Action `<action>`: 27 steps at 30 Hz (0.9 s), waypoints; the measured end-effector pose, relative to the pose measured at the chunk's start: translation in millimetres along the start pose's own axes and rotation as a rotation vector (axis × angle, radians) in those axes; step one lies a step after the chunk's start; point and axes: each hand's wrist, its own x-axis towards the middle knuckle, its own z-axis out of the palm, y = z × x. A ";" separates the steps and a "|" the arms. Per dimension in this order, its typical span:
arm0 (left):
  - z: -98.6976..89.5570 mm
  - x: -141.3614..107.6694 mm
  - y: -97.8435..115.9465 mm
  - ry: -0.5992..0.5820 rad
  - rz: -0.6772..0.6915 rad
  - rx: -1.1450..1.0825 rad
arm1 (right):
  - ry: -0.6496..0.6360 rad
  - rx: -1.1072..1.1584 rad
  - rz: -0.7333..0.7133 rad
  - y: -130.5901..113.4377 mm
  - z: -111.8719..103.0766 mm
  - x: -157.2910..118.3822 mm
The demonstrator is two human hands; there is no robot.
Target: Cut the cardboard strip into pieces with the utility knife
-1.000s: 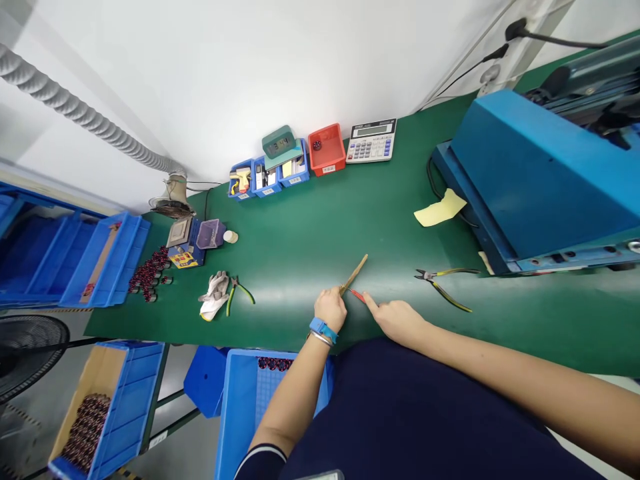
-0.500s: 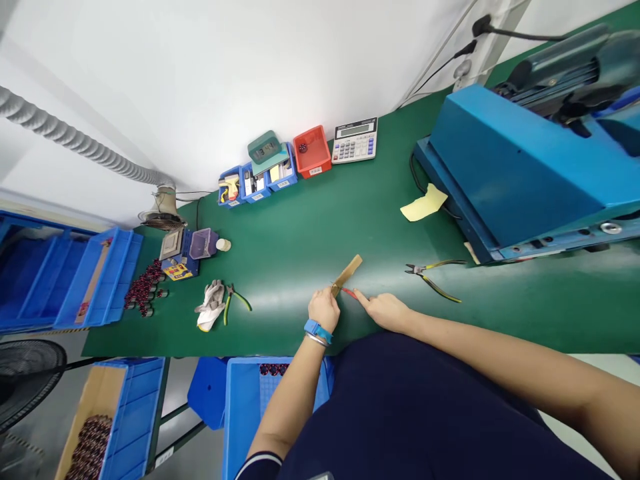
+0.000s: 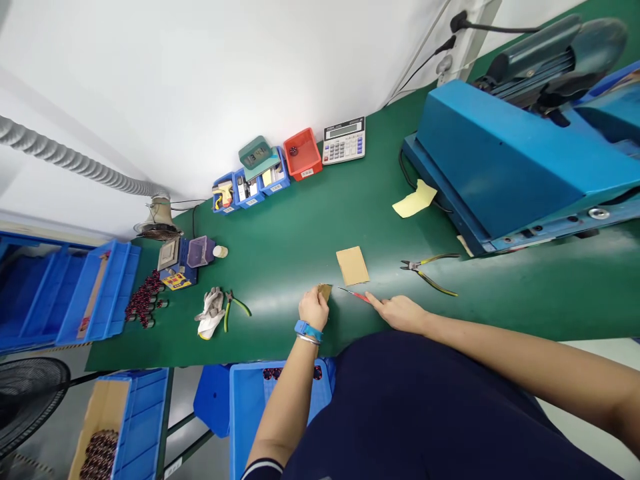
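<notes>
Pinching brown scrap point(image 3: 325, 291) in left hand point(image 3: 313, 309), right hand point(image 3: 400, 311) gripping red tool point(image 3: 356, 295), bench edge near.

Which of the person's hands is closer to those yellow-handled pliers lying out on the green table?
The right hand. It rests on the table just left of and below the yellow-handled pliers, holding a red-handled tool. The left hand sits farther left, pinching a small tan piece.
</notes>
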 end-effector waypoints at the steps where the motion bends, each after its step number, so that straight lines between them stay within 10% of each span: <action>1: -0.1 0.5 -1.9 0.005 0.004 -0.025 | 0.007 0.018 0.002 1.9 2.6 -2.3; 5: -9.3 0.4 -10.0 0.049 0.019 -0.163 | 0.164 0.262 0.046 9.4 12.0 -8.2; 9: -37.8 -9.9 -15.5 0.115 0.061 -0.331 | 0.364 0.977 0.264 12.8 5.0 -8.8; 14: -58.4 -40.8 -3.3 0.261 0.471 -0.442 | 0.146 1.578 0.351 0.1 -32.2 9.1; 19: -21.0 -56.8 -5.8 0.345 0.658 -0.288 | 0.005 1.679 0.296 -15.8 -44.6 38.2; 27: 34.9 -72.9 -38.0 0.032 0.557 -0.184 | 0.126 1.456 0.364 -25.0 0.6 64.9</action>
